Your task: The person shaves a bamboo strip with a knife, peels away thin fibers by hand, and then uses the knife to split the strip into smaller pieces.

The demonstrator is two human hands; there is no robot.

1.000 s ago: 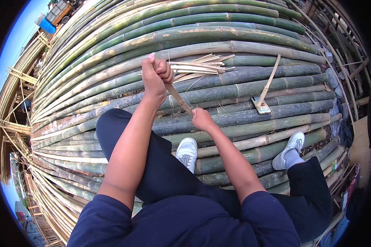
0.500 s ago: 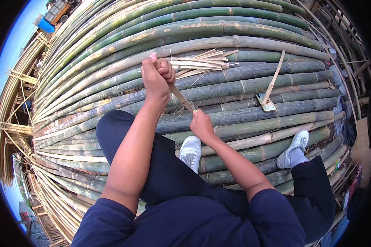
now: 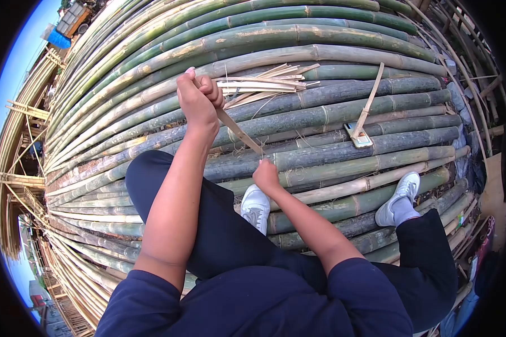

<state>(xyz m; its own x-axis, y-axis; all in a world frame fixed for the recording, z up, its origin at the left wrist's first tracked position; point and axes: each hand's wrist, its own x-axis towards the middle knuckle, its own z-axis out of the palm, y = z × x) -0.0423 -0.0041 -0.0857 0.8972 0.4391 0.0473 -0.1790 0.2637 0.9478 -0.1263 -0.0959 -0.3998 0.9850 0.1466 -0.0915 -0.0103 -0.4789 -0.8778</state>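
My left hand (image 3: 199, 101) is closed in a fist around a flat, brownish bamboo strip (image 3: 238, 130), raised above the bamboo poles. The strip slants down and right out of the fist. Close below its far end is my right hand (image 3: 266, 175), fingers pinched together. A thin pale strand seems to run between the strip's tip and those fingers, but what they grip is too small to make out. Behind my left hand, a small pile of split bamboo strips (image 3: 270, 84) lies on the poles.
Long green and grey bamboo poles (image 3: 320, 115) cover the ground under me. To the right lies a phone (image 3: 358, 136), with another bamboo strip (image 3: 371, 98) resting against it. My white shoes (image 3: 255, 208) stand on the poles. Bamboo stacks (image 3: 17, 140) rise at the far left.
My left hand has shifted left with the strip. My right hand has moved slightly down and left, away from the strip's end. The whole view has slid a little left.
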